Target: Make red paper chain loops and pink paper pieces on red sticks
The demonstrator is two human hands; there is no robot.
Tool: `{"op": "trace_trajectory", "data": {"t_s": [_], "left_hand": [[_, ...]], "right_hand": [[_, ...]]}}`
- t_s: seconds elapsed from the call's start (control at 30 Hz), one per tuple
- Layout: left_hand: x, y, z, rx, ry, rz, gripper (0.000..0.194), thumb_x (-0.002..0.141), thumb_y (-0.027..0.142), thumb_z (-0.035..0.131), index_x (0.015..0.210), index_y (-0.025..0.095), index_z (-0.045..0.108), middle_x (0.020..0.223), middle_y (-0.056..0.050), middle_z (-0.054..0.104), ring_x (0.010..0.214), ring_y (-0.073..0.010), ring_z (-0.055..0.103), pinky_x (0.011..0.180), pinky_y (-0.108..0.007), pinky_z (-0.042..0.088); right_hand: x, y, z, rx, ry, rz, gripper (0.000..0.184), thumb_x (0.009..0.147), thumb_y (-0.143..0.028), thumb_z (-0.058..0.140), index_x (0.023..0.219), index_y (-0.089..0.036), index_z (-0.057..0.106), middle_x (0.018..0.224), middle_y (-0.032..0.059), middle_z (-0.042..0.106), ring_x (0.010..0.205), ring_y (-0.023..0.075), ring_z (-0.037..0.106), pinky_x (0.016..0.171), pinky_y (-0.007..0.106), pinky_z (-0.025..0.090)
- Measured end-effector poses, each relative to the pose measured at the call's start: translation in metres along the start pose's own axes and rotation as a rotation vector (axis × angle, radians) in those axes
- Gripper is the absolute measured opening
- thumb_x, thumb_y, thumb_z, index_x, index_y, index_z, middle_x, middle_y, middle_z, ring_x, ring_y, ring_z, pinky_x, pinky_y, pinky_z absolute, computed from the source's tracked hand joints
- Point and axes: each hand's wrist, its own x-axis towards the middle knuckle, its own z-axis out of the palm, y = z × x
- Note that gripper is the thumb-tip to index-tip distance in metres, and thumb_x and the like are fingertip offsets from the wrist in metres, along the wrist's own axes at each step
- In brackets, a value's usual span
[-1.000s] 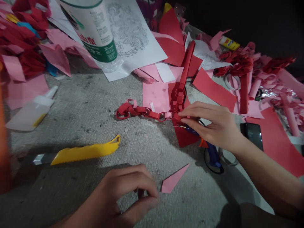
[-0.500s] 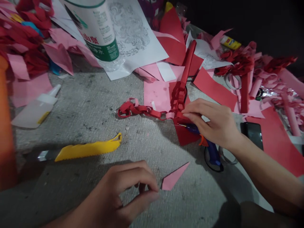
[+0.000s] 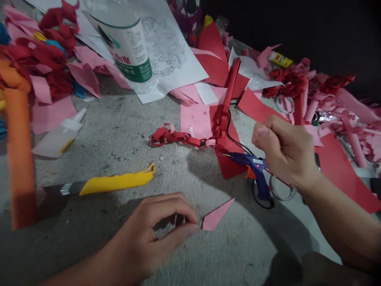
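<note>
Under everything lies my grey table (image 3: 110, 119), with the white sheet (image 3: 189, 69) at the far side and the bottle (image 3: 133, 55) standing on its left part. My right hand (image 3: 288, 155) is curled into a fist above the table; whether anything is inside, I cannot tell. My left hand (image 3: 163, 230), at the near side, has thumb and fingertips brought together; I cannot tell if they pinch something small. The red chain (image 3: 190, 140) lies mid-table, beyond the yellow knife (image 3: 117, 182) at left. The glue gun (image 3: 258, 169) rests near my right fist, the pink scrap (image 3: 216, 217) just beside my left fingertips.
</note>
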Motion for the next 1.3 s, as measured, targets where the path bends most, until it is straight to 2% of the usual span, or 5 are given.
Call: {"op": "trace_trajectory", "data": {"t_s": [0.17, 0.37, 0.8, 0.97, 1.3], "left_hand": [[0.001, 0.0, -0.001, 0.001, 0.055, 0.016, 0.011, 0.099, 0.021, 0.07, 0.089, 0.026, 0.074, 0.082, 0.005, 0.071, 0.077, -0.0083, 0.067, 0.067, -0.019, 0.05], [-0.004, -0.003, 0.004, 0.005, 0.114, 0.046, 0.004, 0.098, 0.027, 0.075, 0.095, 0.028, 0.076, 0.086, 0.005, 0.072, 0.079, -0.0093, 0.068, 0.068, -0.019, 0.051], [-0.006, -0.007, 0.011, -0.171, 0.01, -0.094, 0.028, 0.108, 0.047, 0.06, 0.094, 0.022, 0.06, 0.077, 0.005, 0.06, 0.07, -0.0097, 0.054, 0.065, -0.023, 0.043], [-0.008, -0.014, 0.014, -0.198, -0.036, -0.069, 0.037, 0.114, 0.051, 0.048, 0.091, 0.021, 0.05, 0.071, 0.005, 0.053, 0.066, -0.0087, 0.047, 0.064, -0.024, 0.038], [0.005, -0.007, 0.016, -0.247, 0.087, -0.046, 0.014, 0.092, 0.026, 0.08, 0.09, 0.016, 0.071, 0.078, 0.0, 0.071, 0.061, -0.007, 0.061, 0.055, -0.019, 0.045]], "right_hand": [[-0.01, -0.021, -0.019, 0.04, 0.107, -0.035, 0.023, 0.105, -0.027, 0.07, 0.083, -0.02, 0.07, 0.068, -0.0002, 0.062, 0.058, 0.0105, 0.05, 0.053, 0.031, 0.032], [-0.045, -0.047, -0.019, 0.201, -0.038, -0.013, 0.012, 0.097, -0.014, 0.078, 0.105, -0.023, 0.078, 0.099, 0.0022, 0.079, 0.087, 0.0154, 0.075, 0.073, 0.029, 0.057], [-0.095, -0.073, 0.041, 0.788, -0.323, 0.406, 0.025, 0.109, -0.038, 0.065, 0.109, -0.017, 0.078, 0.089, 0.0056, 0.081, 0.069, 0.0083, 0.069, 0.058, 0.015, 0.055], [-0.105, -0.069, 0.045, 0.886, -0.28, 0.503, 0.028, 0.104, -0.042, 0.071, 0.093, -0.016, 0.073, 0.081, 0.0026, 0.075, 0.06, 0.0052, 0.06, 0.053, 0.013, 0.052], [-0.118, -0.053, 0.077, 1.327, -0.199, 0.407, 0.015, 0.103, -0.03, 0.074, 0.099, -0.016, 0.073, 0.085, 0.0031, 0.076, 0.058, 0.0077, 0.064, 0.052, 0.019, 0.056]]}}
